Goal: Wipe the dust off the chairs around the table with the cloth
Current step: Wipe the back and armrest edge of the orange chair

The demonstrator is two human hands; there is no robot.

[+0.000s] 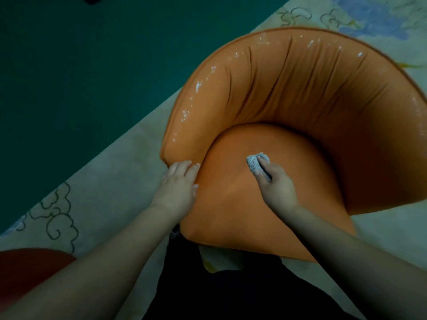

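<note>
A pale cream carpet with dark scrolled cloud outlines (55, 211) runs diagonally under everything, bordered at ten o'clock by a dark teal floor (80, 65), and the dim light leaves the far corner at one o'clock a blur of bluish pattern. On the carpet stands the orange, glossy, curved-back tub chair (288, 93), its right side cut off by the edge at three o'clock and its legs hidden under the rounded seat. A dark red rounded shape (30, 266) at eight o'clock is only partly in view (what it is cannot be told). Dark clothing (231, 292) fills six o'clock between the forearms. The right hand (277, 183) lies on the seat near the middle, its fingers curled round a small, wadded grey-white speckled cloth (254, 163) that presses on the seat cushion; most of the cloth is tucked under the fingers. The left hand (178, 185), at nine o'clock of the seat, rests with nearly straight fingers against the chair's left arm end, holding nothing.
</note>
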